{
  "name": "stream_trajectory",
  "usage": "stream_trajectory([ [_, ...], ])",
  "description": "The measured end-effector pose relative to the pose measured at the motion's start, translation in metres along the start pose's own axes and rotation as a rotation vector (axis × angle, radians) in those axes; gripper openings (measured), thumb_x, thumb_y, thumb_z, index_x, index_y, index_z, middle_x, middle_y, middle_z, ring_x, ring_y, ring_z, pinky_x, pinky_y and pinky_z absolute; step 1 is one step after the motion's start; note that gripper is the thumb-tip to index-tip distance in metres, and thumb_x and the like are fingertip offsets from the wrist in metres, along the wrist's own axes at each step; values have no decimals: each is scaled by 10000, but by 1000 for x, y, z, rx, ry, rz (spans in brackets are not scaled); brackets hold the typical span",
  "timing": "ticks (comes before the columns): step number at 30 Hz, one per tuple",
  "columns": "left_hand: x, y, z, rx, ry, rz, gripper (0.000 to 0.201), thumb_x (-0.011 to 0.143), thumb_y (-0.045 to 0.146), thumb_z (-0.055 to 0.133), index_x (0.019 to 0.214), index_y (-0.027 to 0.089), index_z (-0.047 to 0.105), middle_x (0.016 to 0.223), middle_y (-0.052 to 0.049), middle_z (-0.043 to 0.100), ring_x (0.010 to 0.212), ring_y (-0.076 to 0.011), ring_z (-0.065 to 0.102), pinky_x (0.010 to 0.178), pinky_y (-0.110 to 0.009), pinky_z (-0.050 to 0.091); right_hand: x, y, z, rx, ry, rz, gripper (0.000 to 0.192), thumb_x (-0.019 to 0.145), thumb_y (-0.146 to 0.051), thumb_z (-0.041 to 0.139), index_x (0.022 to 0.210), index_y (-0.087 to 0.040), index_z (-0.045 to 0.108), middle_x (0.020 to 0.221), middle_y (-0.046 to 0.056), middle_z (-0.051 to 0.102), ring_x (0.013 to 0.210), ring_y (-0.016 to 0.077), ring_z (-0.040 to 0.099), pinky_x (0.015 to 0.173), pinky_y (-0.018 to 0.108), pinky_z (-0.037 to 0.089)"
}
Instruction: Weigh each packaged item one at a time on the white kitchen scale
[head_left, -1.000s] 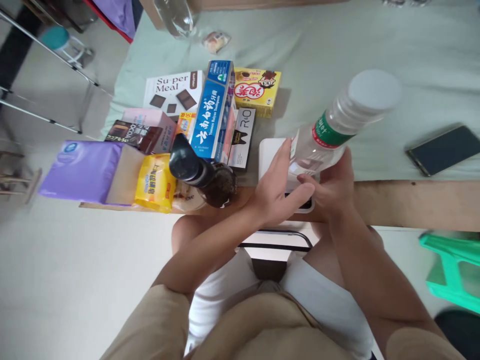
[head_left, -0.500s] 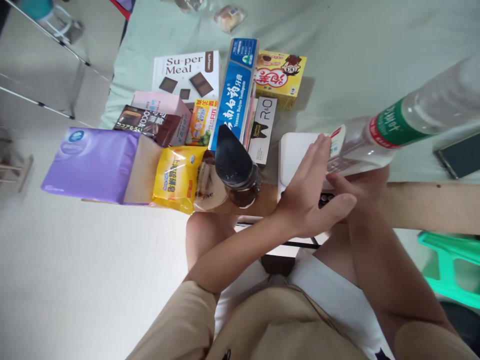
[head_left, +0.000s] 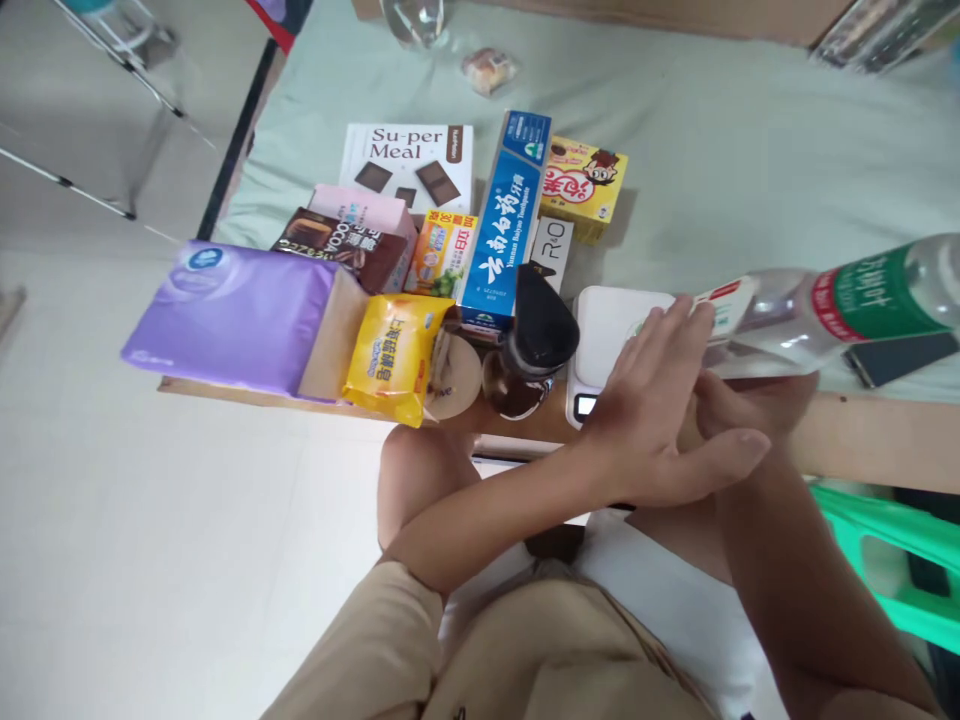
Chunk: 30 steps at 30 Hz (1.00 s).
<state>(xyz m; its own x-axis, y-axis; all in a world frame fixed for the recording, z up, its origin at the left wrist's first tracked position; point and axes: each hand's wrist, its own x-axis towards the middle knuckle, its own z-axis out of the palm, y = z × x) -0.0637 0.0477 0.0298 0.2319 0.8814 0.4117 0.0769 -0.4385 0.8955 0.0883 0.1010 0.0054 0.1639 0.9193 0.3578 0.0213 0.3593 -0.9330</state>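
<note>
My right hand (head_left: 757, 410) grips the bottom of a clear plastic water bottle (head_left: 832, 310) with a green and red label, tilted almost flat and pointing right. My left hand (head_left: 660, 410) lies flat and open over the bottle's base, fingers stretched, resting against it and partly covering my right hand. Both hands hover over the near right corner of a small white kitchen scale (head_left: 607, 325) with a dark display.
A cluster of goods stands left of the scale: dark bottle (head_left: 532, 345), blue toothpaste box (head_left: 502, 240), yellow snack bag (head_left: 394, 355), purple tissue pack (head_left: 225, 315), Su-per Meal box (head_left: 409, 160), yellow box (head_left: 581, 185). A phone (head_left: 900, 355) lies right. A green stool (head_left: 892, 555) sits lower right.
The bottle has tipped from steeply upright to nearly horizontal, its cap swinging right and down. My left hand stayed spread on its base. The view shifted so the goods sit further right.
</note>
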Motion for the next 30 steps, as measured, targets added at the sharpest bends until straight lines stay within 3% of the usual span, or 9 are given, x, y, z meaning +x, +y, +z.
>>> stream_trajectory([
  [5,-9,17,6,-35,78,112,1027,958,750,550,1721,267,61,1840,-175,181,1724,-465,164,1393,-728,231,41,-5,1,-63,-5,-194,920,360,-491,1079,1185,-284,729,1133,87,727,979,273,743,959,584,659],
  [9,-17,16,9,-42,127,172,1044,910,836,527,1679,207,205,1749,-238,350,1670,-489,309,1363,-693,328,96,27,1,-60,28,-261,934,399,-589,1048,1142,-279,574,1063,33,651,961,202,697,890,493,668],
  [12,-17,13,4,-54,138,175,962,908,870,478,1617,240,317,1614,-218,510,1592,-439,458,1328,-626,419,138,58,-1,-201,91,-172,885,466,-484,1051,1094,-268,466,1069,16,618,967,145,674,818,344,639],
  [16,-13,11,-4,-83,134,166,818,979,790,441,1552,207,406,1560,-230,537,1563,-410,487,1302,-644,431,179,88,-5,-348,108,-91,861,474,-274,1058,1039,-269,408,1032,-9,623,878,84,602,755,250,571],
  [21,-6,4,-4,-96,148,141,722,1003,733,460,1507,216,456,1528,-214,567,1533,-384,516,1281,-605,450,200,103,-6,-411,61,9,829,514,-200,1042,1019,-276,389,1054,-21,628,888,69,581,773,224,532],
  [25,-4,-1,-3,-67,172,129,686,1010,711,462,1476,208,470,1479,-210,596,1520,-396,539,1242,-599,497,210,102,5,-422,73,56,820,538,-91,1006,1030,-272,376,1061,-10,623,925,88,590,856,270,552],
  [30,-9,-6,-4,-42,162,117,674,982,694,532,1435,197,501,1427,-206,631,1477,-401,585,1211,-589,530,216,99,22,-371,20,67,666,690,44,820,1061,-273,368,1064,-44,607,895,71,579,986,286,542],
])
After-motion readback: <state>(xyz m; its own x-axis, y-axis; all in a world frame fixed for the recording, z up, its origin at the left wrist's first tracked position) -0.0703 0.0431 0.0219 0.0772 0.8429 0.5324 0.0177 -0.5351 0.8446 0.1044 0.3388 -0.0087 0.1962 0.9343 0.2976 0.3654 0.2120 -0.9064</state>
